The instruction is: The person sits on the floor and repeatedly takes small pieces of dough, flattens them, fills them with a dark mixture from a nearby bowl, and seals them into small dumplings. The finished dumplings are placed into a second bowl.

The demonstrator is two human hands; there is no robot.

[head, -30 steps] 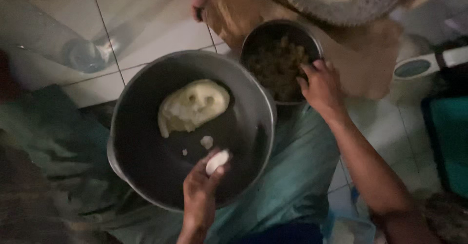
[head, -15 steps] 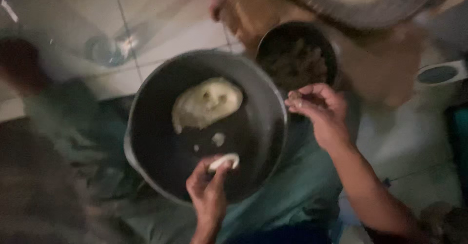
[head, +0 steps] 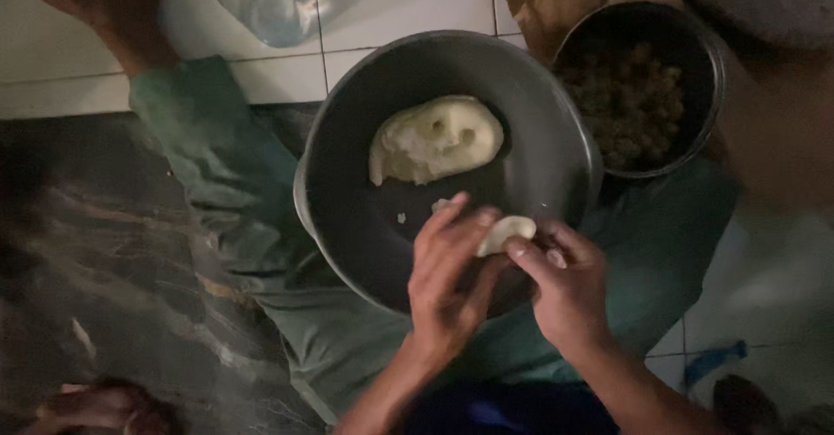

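Observation:
A small pale dough piece (head: pixel 506 232) sits between both hands over the near rim of a large dark metal bowl (head: pixel 347 139). My left hand (head: pixel 447 278) cups the piece from the left and below. My right hand (head: pixel 565 283) pinches its right edge with thumb and fingertips. Farther back inside the bowl lies a bigger lump of pale dough (head: pixel 437 139), with a few crumbs near it. A smaller metal bowl (head: pixel 708 96) of brownish crumbly filling stands at the right behind the big bowl.
The big bowl rests on green cloth (head: pixel 226 192) over my lap, above a white tiled floor (head: pixel 382 9). A clear plastic bottle (head: pixel 269 5) lies at the top left. A round woven tray edge (head: pixel 764 9) shows at the top right. A patterned dark cloth (head: pixel 104 278) covers the left.
My right hand left the filling bowl and came down to the dough piece held by my left hand. The view shifted, so the bowls now sit farther right.

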